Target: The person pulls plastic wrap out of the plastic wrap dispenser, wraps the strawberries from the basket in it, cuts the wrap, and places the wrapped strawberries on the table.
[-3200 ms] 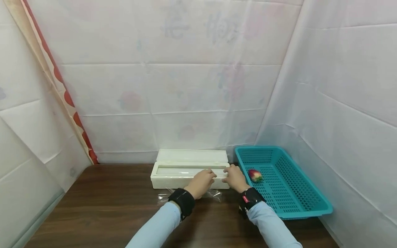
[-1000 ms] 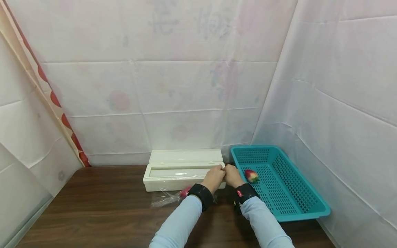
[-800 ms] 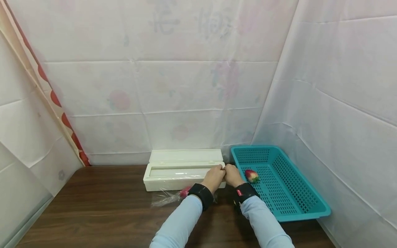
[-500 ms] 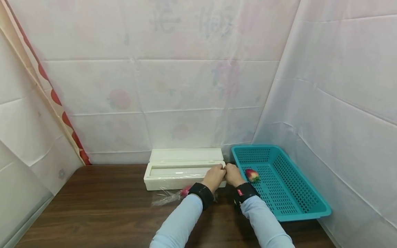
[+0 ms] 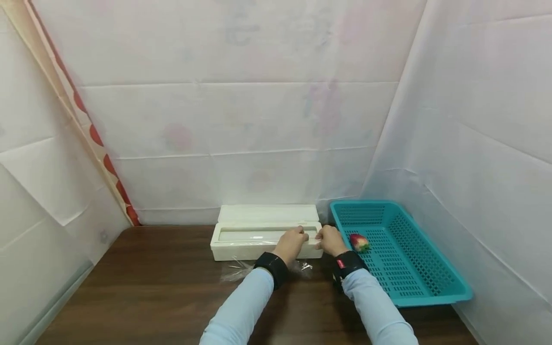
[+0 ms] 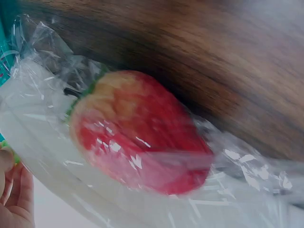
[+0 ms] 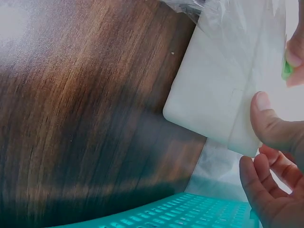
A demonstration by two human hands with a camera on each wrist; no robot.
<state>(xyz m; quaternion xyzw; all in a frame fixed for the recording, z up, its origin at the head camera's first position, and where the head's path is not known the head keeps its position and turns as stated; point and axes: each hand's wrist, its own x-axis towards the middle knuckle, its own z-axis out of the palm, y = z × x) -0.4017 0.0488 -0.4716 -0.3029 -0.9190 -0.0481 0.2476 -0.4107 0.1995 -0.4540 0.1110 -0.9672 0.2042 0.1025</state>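
A white cling film dispenser (image 5: 241, 249) lies at the table's back with its lid raised. My left hand (image 5: 288, 245) is over its front edge, right of the middle, pinching a small green slide cutter (image 7: 287, 70). My right hand (image 7: 275, 156) holds the dispenser's right end, thumb on its top edge and fingers curled at the end. Clear cling film (image 6: 247, 166) hangs over the dispenser's front onto the table. Under it lies a red and yellow fruit (image 6: 142, 133) with a dark stem, hidden by my left arm in the head view.
At the right stands a teal perforated basket (image 5: 414, 258) with another red and pale fruit (image 5: 359, 242) inside. It is close beside the dispenser and my right hand. White sheets (image 5: 258, 120) hang behind and on both sides of the brown wooden table (image 5: 142, 287).
Half a second ago both hands met at the dispenser's right end. My left hand has since moved left along its front edge, while my right hand stays at that end.
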